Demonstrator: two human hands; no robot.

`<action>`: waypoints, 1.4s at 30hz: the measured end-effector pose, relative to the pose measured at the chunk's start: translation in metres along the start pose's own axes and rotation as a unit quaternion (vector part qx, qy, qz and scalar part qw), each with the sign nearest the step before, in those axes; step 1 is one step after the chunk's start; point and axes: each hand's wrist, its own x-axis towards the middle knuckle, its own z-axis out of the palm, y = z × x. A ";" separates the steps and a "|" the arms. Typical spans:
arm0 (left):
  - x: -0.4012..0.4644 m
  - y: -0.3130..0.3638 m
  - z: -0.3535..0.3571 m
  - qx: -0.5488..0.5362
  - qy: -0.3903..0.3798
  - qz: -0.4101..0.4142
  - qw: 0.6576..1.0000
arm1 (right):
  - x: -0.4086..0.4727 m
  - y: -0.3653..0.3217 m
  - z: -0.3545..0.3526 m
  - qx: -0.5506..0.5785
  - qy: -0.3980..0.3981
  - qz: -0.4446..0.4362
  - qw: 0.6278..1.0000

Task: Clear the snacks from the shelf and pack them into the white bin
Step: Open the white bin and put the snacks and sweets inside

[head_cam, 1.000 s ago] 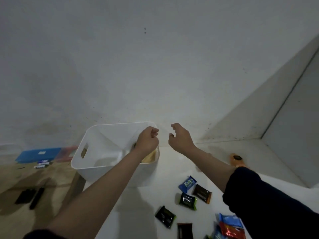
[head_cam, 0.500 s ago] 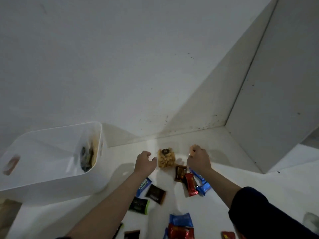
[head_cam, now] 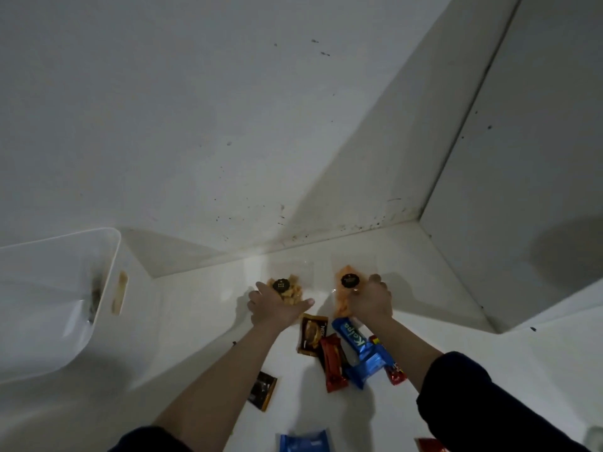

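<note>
Hands reach 2 clear pouches on the shelf (head_cam: 408, 256): left hand (head_cam: 274, 308) curls round the yellow snack pouch (head_cam: 288, 290), right hand (head_cam: 370, 303) round the orange snack pouch (head_cam: 344, 293). Slippery film could slide from either grip before reaching the white bin (head_cam: 55, 298), well left of both. Wrapped bars (head_cam: 332, 360) lie just behind the fingers.

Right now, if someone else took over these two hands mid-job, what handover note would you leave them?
Left hand: closing on the clear bag of yellow snacks at the back of the shelf.
Right hand: gripping the clear bag of orange snacks beside it.
White bin: on the left, with some snacks already inside.
Left to do: carry both bags to the bin, then the loose packets: brown, red, blue, dark, plus more at the near edge.
</note>
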 end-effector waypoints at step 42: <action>-0.004 -0.248 -0.372 -0.133 0.067 0.114 0.982 | -0.255 -0.260 0.055 0.432 -0.181 -0.124 0.875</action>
